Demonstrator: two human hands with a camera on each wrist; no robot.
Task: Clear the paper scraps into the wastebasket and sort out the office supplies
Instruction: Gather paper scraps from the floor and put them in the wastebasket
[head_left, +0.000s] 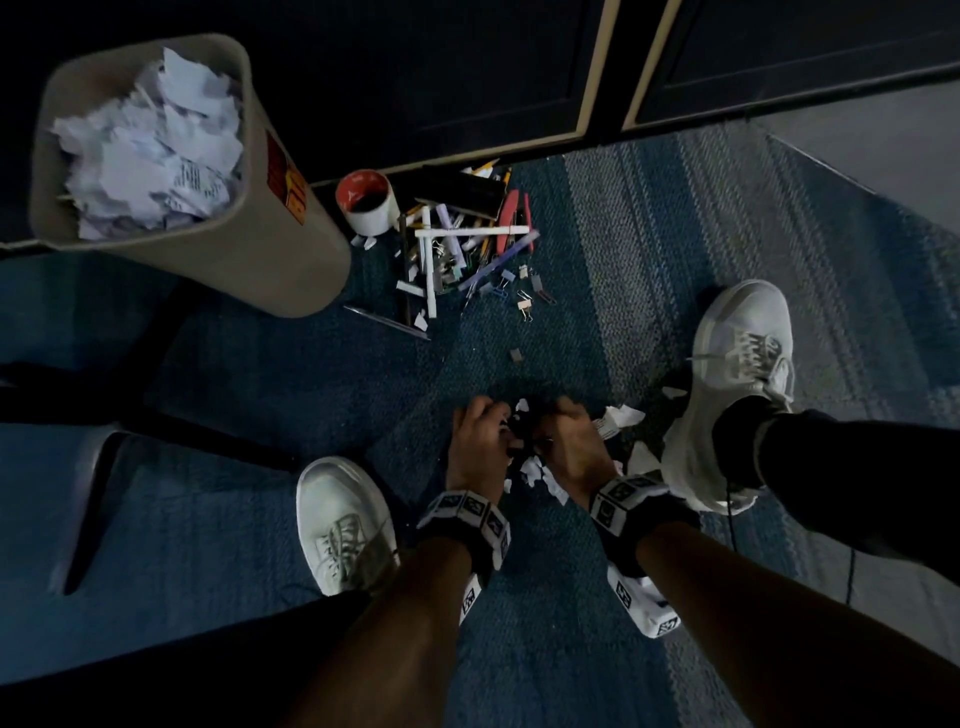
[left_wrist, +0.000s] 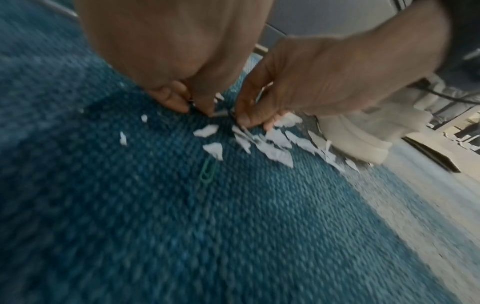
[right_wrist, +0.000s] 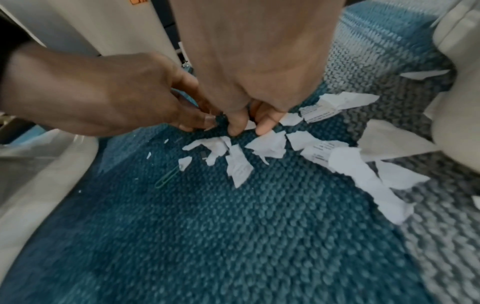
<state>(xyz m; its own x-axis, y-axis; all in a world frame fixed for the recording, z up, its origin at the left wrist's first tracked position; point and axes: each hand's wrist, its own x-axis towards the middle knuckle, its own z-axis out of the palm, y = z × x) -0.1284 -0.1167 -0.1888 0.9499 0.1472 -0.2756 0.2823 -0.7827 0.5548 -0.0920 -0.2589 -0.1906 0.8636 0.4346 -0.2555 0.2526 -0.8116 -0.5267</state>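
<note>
Both hands are down on the blue carpet (head_left: 291, 395) between my shoes, fingers curled and tips almost meeting. My left hand (head_left: 493, 418) (left_wrist: 191, 106) pinches a small dark clip-like thing, too blurred to name. My right hand (head_left: 558, 415) (right_wrist: 246, 127) has its fingertips curled down onto the torn white paper scraps (right_wrist: 267, 147) (left_wrist: 272, 152), with one scrap caught between the fingers. More scraps (head_left: 540, 475) trail toward the right shoe. A green paper clip (left_wrist: 207, 172) (right_wrist: 167, 179) lies loose just in front of the hands. The beige wastebasket (head_left: 270, 260) at the upper left is full of paper.
A heap of pens, markers, binder clips and red-handled scissors (head_left: 457, 244) lies by the dark cabinet (head_left: 415, 78), next to a tape roll (head_left: 366, 200). White shoes stand left (head_left: 340, 519) and right (head_left: 737, 374) of the hands. A grey chair base (head_left: 93, 493) is at the left.
</note>
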